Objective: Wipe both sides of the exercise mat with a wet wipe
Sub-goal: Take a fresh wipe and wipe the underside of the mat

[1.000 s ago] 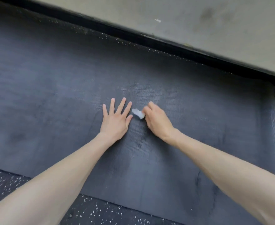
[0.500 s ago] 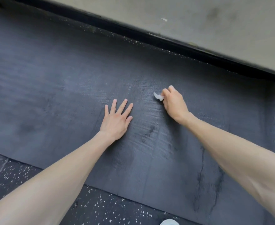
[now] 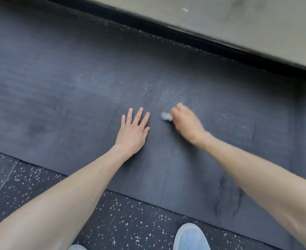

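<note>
- The exercise mat [image 3: 76, 83] looks like soft rubber or foam. It is dark grey and dull, not shiny. Its top is bumpy, with tiny wavy lines all over.
- Near its right end the mat has dark, cracked scuff marks. Near the middle it has paler patches.
- The wet wipe [image 3: 165, 116] is white and looks like thin, soft cloth, all scrunched up. It is blurry, so its surface is hard to see.
- The floor [image 3: 130, 222] looks like black rubber with little white specks. It is dull and a bit grainy.
- The wall [image 3: 239, 24] is pale, flat and dull, with dark smudges.
- The strip [image 3: 202, 42] under the wall is black and smooth.
- The shoe [image 3: 190, 237] is light blue and looks smooth.
</note>
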Tool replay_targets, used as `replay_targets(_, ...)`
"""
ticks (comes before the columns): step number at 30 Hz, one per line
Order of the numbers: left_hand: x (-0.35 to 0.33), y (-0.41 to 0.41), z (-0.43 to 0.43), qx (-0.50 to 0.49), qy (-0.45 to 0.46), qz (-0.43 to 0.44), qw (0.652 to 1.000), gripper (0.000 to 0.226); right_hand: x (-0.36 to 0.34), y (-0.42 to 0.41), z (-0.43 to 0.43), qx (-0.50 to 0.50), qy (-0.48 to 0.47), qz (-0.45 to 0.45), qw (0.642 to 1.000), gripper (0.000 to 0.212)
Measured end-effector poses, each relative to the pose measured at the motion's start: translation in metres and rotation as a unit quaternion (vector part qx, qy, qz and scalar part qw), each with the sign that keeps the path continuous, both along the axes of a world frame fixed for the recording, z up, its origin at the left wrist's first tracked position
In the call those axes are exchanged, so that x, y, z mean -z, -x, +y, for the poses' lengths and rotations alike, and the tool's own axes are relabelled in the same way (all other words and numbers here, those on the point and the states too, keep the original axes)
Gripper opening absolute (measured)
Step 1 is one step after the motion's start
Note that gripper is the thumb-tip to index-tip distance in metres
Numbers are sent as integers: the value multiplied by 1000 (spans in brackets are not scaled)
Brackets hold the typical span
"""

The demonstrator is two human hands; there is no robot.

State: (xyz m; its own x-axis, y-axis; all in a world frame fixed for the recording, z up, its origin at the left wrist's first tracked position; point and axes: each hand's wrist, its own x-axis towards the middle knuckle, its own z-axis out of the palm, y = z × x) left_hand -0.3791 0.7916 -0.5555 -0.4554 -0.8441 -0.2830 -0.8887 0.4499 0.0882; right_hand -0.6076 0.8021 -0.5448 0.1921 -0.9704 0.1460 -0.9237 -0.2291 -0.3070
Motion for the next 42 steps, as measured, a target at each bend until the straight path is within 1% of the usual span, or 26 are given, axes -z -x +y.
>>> replay_targets(1,-1,-4,6,4,-1,5,1000,59,-2,14,-12,57,-13,4,998,12)
replay_targets(2,-1,-8,11,8,-1,9,1000,59,-3,23,-18,87,-28,8,996,10)
replay_targets(4,-1,-14,19,12,-4,20,1000,58,-4,17,-9,82,-26,4,996,9)
replay_targets(6,0,-16,22,11,-5,30,999,58,-4,-12,24,27,-24,-21,999,11)
replay_targets(8,0,-15,23,5,-11,30,999,58,-1,-49,70,-57,-26,-41,997,12)
replay_targets(11,-1,-11,26,5,-3,18,1000,57,7,-96,133,-180,-70,-56,979,10)
replay_targets(13,-2,-12,27,3,-10,20,1000,57,8,-106,150,-239,-75,-63,966,10)
replay_targets(15,-3,-14,30,5,-18,22,1000,58,6,-100,141,-275,-72,-48,958,7)
replay_targets(16,-4,-15,33,7,-19,20,1000,58,4,-93,130,-271,-65,-43,959,7)
replay_targets(17,-4,-18,35,9,-22,19,1000,58,3,-82,114,-242,-52,-42,968,8)
replay_targets(19,-5,-23,41,15,-34,26,999,57,2,-49,77,-125,-21,-26,992,7)
replay_targets(20,-6,-27,43,18,-40,31,999,57,0,-31,62,-61,-19,-15,998,8)
replay_targets(21,-7,-32,44,24,-45,37,998,56,-1,-19,54,-19,-24,-9,999,9)
replay_targets(23,-7,-41,43,43,-50,48,997,54,-4,-21,58,-9,-31,-8,999,11)
replay_targets(25,-9,-47,42,53,-56,62,995,54,-4,-54,85,-49,-23,-15,998,14)
replay_targets(27,-11,-50,42,52,-61,69,994,53,2,-100,125,-131,-48,-47,989,11)
replay_targets(29,-11,-50,44,46,-61,72,994,53,6,-141,164,-234,-93,-64,966,10)
replay_targets(30,-11,-49,44,42,-64,76,994,53,7,-153,177,-274,-109,-69,953,13)
replay_targets(32,-10,-47,46,35,-69,79,994,52,8,-163,181,-315,-112,-73,940,17)
replay_targets(34,-13,-47,45,30,-73,81,994,51,8,-160,164,-300,-97,-71,946,16)
replay_targets(38,-20,-46,41,26,-83,83,993,50,7,-119,101,-160,-55,-55,984,27)
replay_targets(40,-21,-46,41,33,-76,78,994,51,4,-94,74,-96,-56,-38,993,23)
replay_targets(42,-17,-44,46,36,-56,66,996,52,1,-80,65,-36,-55,-30,997,20)
